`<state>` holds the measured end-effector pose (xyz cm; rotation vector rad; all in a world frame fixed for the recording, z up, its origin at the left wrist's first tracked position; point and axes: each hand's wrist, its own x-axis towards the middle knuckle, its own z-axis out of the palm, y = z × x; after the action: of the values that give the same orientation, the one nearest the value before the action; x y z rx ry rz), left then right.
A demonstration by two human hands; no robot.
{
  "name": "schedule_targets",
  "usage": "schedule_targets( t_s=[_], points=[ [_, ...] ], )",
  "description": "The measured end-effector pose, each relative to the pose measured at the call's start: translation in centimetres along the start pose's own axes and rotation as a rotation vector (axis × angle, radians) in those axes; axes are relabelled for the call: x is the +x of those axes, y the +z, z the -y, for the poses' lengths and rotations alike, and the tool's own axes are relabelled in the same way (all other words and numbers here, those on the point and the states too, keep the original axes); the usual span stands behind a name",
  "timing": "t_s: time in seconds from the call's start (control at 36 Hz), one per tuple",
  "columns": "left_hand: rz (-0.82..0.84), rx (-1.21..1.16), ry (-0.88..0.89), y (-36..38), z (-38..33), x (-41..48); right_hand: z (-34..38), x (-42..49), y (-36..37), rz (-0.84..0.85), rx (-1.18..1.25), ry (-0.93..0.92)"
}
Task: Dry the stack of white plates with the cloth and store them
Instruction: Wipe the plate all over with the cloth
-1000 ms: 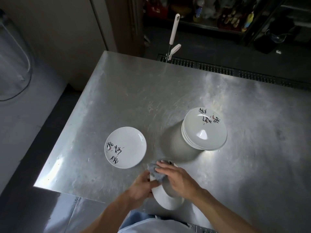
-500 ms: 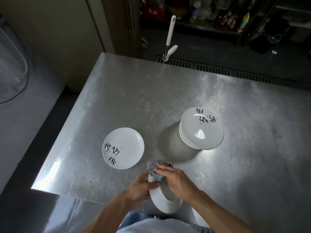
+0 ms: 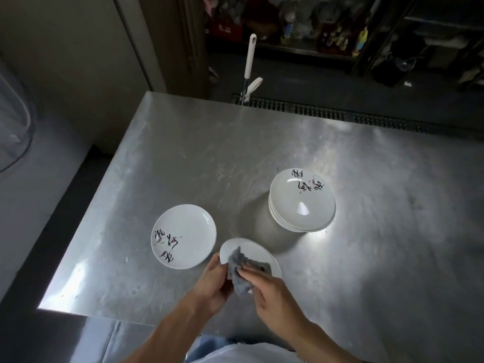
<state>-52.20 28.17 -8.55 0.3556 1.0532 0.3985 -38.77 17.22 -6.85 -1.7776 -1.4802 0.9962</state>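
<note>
Tipped back from near edge-on half a second ago to almost face-up now: small round white ceramic plate, held over the brushed-steel bench near its 6 o'clock edge. Shows far more of the bare face than before. Spread out as well: crumpled grey cloth, earlier bunched over the top rim, now lying across the near half of that face and hanging past the rim at 6 o'clock.

Grips the plate's 9 o'clock rim with the left hand, thumb on the edge, fingers curled under and mostly hidden. Presses the cloth onto the face with the right hand, fingers laid fairly straight on top. Hides the thumb, so cannot tell whether also pinching.

Looks like a switch from wiping the rim or back to wiping the eating face, so probably late in this one plate's drying. Leaves plenty to do: stack of white ceramic plates at 1 o'clock from the hands, untouched, and single white plate with black brush-script lying flat at 10 o'clock, just apart from the held one and probably already dried. Shows no storing yet.
</note>
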Motion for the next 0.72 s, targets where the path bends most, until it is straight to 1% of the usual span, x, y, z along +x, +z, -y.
schedule_targets(
  t_s=[0.06, 0.17, 0.22, 0.28, 0.33, 0.42, 0.5, 0.53, 0.61, 0.69, 0.72],
  points=[
    [0.006, 0.005, -0.006, 0.2, -0.1, -0.2, 0.4, 1.5, -0.9, -0.011, -0.026, 0.007],
    [0.082, 0.077, -0.016, 1.4, -0.5, -1.0, 0.5, 4.3, -3.2, -0.016, -0.116, 0.014],
    [0.103, 0.080, -0.035, 2.0, -0.7, -1.4, 0.3, 5.2, -4.3, -0.023, -0.151, 0.047],
    [0.091, 0.072, -0.032, 2.6, -1.1, -1.4, 0.1, 5.2, -5.5, -0.025, -0.171, 0.115],
    [0.072, 0.073, -0.026, 3.2, -1.8, -1.3, 0.3, 4.4, -6.3, 0.015, -0.208, 0.153],
    [0.054, 0.071, -0.043, 4.3, -3.0, -1.7, 0.9, 2.6, -6.7, 0.013, -0.195, 0.104],
    [0.030, 0.076, -0.076, 5.0, -4.0, -1.9, 1.2, 1.2, -7.2, 0.106, -0.185, 0.083],
    [0.026, 0.058, -0.092, 5.2, -4.2, -2.0, 1.2, 1.0, -7.3, 0.093, -0.213, 0.080],
    [0.025, -0.018, -0.126, 5.9, -4.7, -2.0, 1.5, 0.8, -7.5, -0.040, -0.285, 0.012],
    [0.041, -0.054, -0.130, 6.6, -5.0, -2.0, 1.8, 1.3, -8.0, -0.198, -0.265, -0.035],
    [0.042, -0.063, -0.133, 6.8, -5.2, -2.0, 1.8, 1.6, -8.3, -0.255, -0.251, -0.018]
  ],
)
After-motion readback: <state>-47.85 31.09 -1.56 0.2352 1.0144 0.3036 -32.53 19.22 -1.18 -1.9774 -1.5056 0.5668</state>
